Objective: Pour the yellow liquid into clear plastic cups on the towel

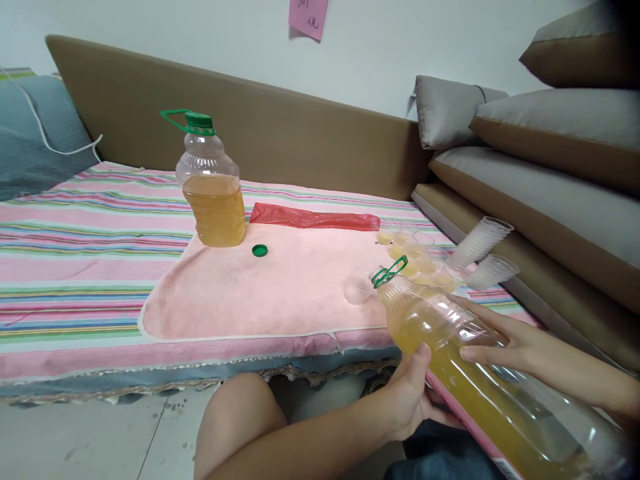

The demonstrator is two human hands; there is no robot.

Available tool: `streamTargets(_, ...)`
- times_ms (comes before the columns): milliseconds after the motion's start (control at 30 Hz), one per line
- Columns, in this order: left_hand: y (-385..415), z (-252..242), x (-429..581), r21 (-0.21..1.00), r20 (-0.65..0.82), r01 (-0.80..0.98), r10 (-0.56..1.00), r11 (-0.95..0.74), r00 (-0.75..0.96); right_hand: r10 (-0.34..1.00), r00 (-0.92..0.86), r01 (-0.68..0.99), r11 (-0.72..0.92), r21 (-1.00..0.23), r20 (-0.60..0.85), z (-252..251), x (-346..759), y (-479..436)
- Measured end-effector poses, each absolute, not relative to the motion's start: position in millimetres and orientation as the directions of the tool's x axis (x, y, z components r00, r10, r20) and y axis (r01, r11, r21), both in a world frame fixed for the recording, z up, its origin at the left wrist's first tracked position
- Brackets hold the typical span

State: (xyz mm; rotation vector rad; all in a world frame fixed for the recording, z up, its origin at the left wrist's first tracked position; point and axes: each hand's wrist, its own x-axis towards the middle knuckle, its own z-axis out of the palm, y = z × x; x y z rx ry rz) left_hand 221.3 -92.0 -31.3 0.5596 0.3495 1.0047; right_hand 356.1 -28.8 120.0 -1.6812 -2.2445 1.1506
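Observation:
A large clear bottle of yellow liquid [450, 360] lies tilted across the lower right, its uncapped neck with a green ring and loop pointing up and left. My left hand [413, 397] grips it from below near its shoulder. Over its upper side, my right hand [495, 337] is wrapped round it. Just beside the mouth stands a clear plastic cup [358, 291] that looks empty. Behind the bottle are several clear cups [400, 253] with yellow liquid. A green cap [259, 251] lies on the pink mat [235, 300].
A second bottle of yellow liquid [217, 207] with a green cap stands at the mat's back left. A crumpled red plastic bag [315, 218] lies behind the mat. Two stacks of clear cups [480, 243] lean at the right beside piled cushions [540, 180].

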Motion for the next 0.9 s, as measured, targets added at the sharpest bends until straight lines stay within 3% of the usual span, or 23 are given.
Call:
streamTargets(300, -93.7, -28.2, 219.7, 0.582, -0.039, -0.695, 0.868, 0.422, 0.495, 0.855, -0.311, 0.787, -0.013, -0.617, -0.414, 119.6, 356.1, -29.4)
streamTargets(767, -93.3, -29.7, 221.2, 0.588, -0.018, -0.700, 0.872, 0.404, 0.488, 0.868, -0.337, 0.765, 0.027, -0.644, -0.364, 118.0, 358.0, -28.4)
streamTargets(900, -92.8, -31.6, 222.3, 0.578, -0.027, -0.703, 0.871, 0.414, 0.491, 0.843, -0.351, 0.752, -0.006, -0.659, -0.408, 116.6, 359.3, -27.0)
